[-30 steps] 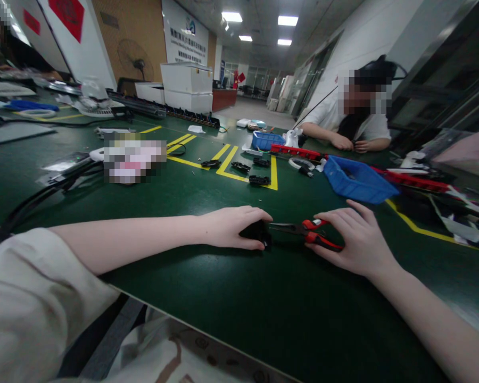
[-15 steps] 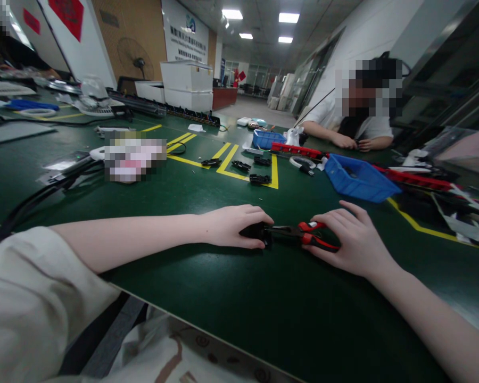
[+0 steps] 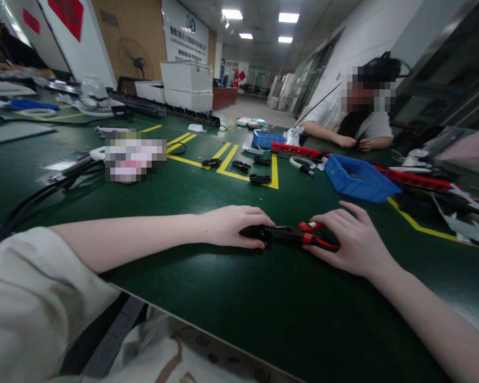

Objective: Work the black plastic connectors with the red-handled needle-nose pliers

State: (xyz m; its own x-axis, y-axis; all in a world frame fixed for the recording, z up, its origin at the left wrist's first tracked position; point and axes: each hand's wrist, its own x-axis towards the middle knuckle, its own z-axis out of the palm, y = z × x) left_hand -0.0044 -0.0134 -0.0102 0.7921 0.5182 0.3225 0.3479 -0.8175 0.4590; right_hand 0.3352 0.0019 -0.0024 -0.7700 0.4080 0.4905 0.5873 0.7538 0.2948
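My left hand (image 3: 241, 226) is closed around a small black part (image 3: 259, 233), its thumb and fingers on either side; much of the part is hidden and its kind is unclear. My right hand (image 3: 349, 239) grips red-and-black long-nose pliers (image 3: 303, 233) by the handles. The jaws point left and meet the black part at my left fingertips. Both hands are over the green table (image 3: 223, 298) near its front edge. Beyond them lie several similar black parts (image 3: 260, 179) by the yellow tape lines.
To the right stands a blue bin (image 3: 359, 181), with a smaller blue bin (image 3: 268, 139) farther back. A red strip (image 3: 297, 150) lies between them. Black cables (image 3: 51, 186) run along the left. A person (image 3: 351, 117) sits across the table at right.
My hands and the pliers stay almost in place. The person across the table has shifted their head slightly.
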